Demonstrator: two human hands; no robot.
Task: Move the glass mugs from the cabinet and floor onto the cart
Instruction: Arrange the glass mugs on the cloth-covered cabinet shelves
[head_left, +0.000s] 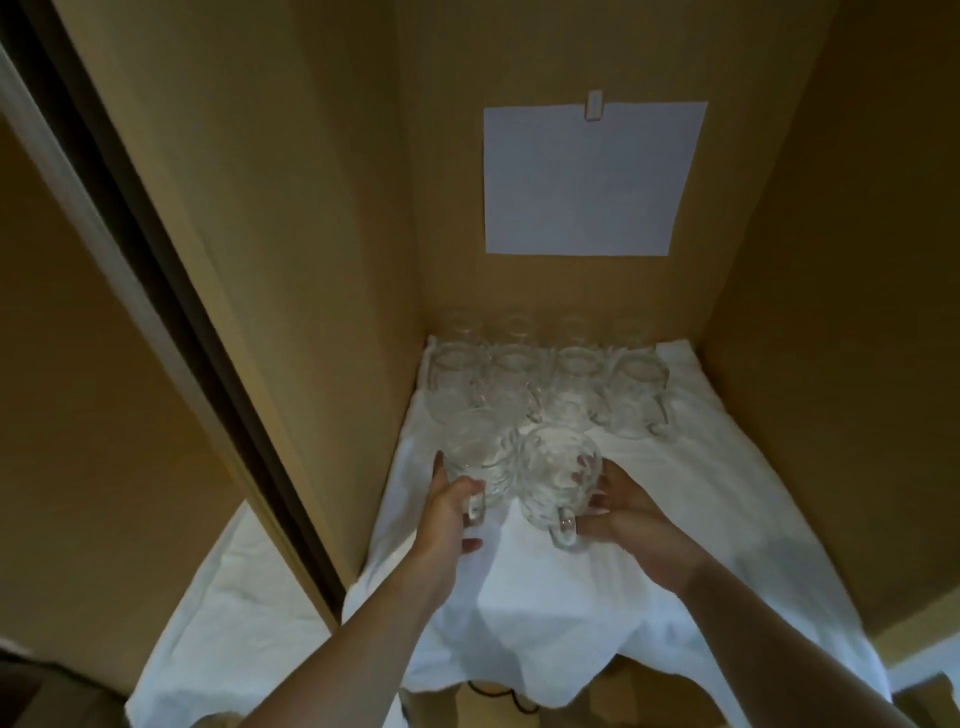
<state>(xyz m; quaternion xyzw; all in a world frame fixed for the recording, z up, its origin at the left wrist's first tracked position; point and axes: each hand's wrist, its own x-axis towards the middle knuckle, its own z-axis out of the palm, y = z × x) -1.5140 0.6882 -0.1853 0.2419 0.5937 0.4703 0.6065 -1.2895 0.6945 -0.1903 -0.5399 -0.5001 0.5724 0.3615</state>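
Reaching into the cabinet (311, 208), both arms forward, one glass mug per hand. My left hand (447, 514) wraps the left front mug (475, 457) from its outer side, thumb over near the handle, fingers curled round the far wall as far as I can tell through the glass. My right hand (618, 512) cups the right front mug (558, 480) from the right, fingertips visible through the glass, its handle pointing back toward me just beside my thumb. Gripping the bodies rather than the handles looks the steadier choice: the cut pattern gives purchase and both mugs stay upright. Whether they are lifted or resting on the cloth I cannot tell. The two sit close together, nearly touching, so I judge I should keep them apart to avoid a knock. Behind them a row of four mugs (545, 389) stands against the back, rims up, handles mostly turned to the right and front; more glass shows faintly behind that row, too dim to count. All of it rests on a white cloth (675, 493) spread over the shelf and draped over the front edge, presumably to cushion the glass. A blank white sheet of paper (587, 176) is clipped to the back panel. The cart is not in view. Early in the job, by my reckoning.
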